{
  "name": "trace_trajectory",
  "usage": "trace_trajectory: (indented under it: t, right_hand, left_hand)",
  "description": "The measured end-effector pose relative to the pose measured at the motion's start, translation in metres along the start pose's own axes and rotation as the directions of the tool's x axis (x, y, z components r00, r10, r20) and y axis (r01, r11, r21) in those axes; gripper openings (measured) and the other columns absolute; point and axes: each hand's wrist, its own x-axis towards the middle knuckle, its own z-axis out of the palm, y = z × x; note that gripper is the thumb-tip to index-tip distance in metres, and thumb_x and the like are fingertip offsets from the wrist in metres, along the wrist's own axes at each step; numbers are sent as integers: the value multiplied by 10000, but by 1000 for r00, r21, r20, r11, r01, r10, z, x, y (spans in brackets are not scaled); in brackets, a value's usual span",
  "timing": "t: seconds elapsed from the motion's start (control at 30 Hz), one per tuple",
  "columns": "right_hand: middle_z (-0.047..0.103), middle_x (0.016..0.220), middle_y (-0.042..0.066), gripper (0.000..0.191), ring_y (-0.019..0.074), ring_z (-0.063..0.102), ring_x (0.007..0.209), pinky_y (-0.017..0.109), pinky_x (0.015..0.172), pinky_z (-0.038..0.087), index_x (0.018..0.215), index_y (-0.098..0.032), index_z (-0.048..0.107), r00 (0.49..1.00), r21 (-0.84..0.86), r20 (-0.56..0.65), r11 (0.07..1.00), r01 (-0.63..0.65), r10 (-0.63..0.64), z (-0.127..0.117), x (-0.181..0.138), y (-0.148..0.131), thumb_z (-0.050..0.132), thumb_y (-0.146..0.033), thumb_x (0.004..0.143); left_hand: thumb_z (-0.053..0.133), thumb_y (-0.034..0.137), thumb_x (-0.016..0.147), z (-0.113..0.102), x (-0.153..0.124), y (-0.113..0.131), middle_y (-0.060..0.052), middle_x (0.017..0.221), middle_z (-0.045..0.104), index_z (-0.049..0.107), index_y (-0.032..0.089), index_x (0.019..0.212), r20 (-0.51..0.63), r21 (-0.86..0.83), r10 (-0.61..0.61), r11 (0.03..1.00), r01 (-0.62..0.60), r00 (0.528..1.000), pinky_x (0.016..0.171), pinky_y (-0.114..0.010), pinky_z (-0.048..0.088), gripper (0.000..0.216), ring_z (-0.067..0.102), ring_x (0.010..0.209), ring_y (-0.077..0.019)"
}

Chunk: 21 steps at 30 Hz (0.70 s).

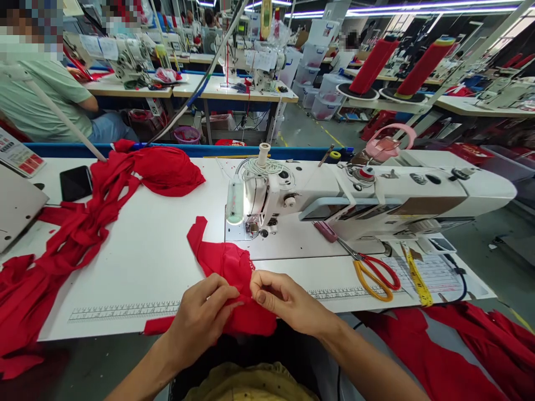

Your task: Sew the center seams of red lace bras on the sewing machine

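A red fabric piece (223,262) lies at the front edge of the white sewing table (159,250), one end reaching toward the needle of the sewing machine (368,195). My left hand (200,317) grips the fabric's near edge with curled fingers. My right hand (284,301) pinches the same piece just to the right, fingertips nearly touching the left hand. Part of the fabric hangs over the table edge under my hands.
A pile of red strips (83,223) covers the table's left side beside a black phone (76,182). Scissors (371,270) and a yellow tape measure (418,281) lie right of the machine. More red fabric (460,351) rests at lower right. A person in a green shirt (37,100) sits far left.
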Motion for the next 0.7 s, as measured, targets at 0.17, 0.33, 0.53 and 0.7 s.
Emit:
trace_trajectory:
  t: [0.17,0.33,0.53,0.7]
  right_hand:
    - [381,744,-34,425,124,325,670,264,612,283,778,-210,447,992,120,-125,993,14,1,-4,-3,3,537,-586,954]
    - [543,860,16,386,159,499,822,292,775,389,882,-206,591,973,-131,-183,985,114,-138,-7,-1,-3,424,-523,1026]
    - [551,906,-3,273,159,491,853,281,762,414,876,-219,549,993,-324,-24,940,103,-118,1,3,-10,691,-451,893]
    - [514,825,-4,176,152,447,775,291,704,387,805,-226,417,970,-441,-137,890,120,-198,14,7,0,453,-214,977]
  left_hand:
    - [586,100,937,-3,3,1,-3,799,590,608,181,934,-2,-36,-76,996,76,997,611,-206,456,85,564,671,-106]
    - [591,11,882,-6,4,3,-33,792,614,634,142,1016,-117,99,116,990,-105,986,621,-243,453,191,545,688,-134]
    - [572,47,891,-3,7,5,-23,749,635,645,159,1035,-152,149,179,976,-157,972,585,-244,455,197,552,645,-132]
    - [585,67,911,0,7,11,-10,748,623,630,177,956,-118,126,97,989,-82,988,589,-239,438,127,530,644,-122]
